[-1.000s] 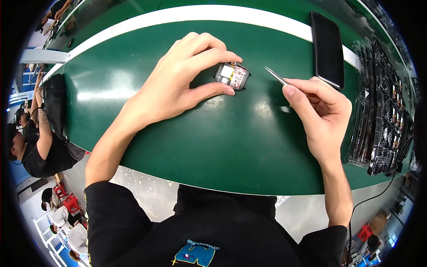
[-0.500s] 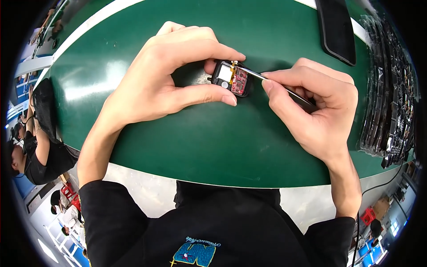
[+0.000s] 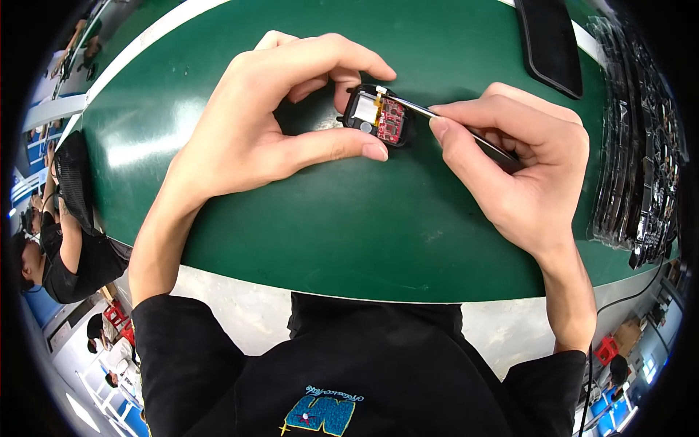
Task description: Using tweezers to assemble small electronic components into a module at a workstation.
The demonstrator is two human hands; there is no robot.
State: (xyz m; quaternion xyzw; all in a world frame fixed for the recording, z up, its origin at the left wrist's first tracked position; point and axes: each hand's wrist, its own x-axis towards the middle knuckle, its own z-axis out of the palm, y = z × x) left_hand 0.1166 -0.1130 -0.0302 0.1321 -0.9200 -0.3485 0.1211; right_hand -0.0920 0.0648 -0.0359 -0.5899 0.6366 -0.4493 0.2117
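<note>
The tweezers, pinched in the right hand, have now reached the opened device, gripped by the left hand mid-bench.

l hand curled, thumb + index pinched tog. r hand fingers bunched in pen grip, both forearms bare.

- Two hands: the left hand and the right hand.
- One small black device, opened, showing a red circuit board.
- One pair of metal tweezers.
- One flat black slab.
- One row of stacked dark trays; their number cannot be told.
- One green table.
</note>
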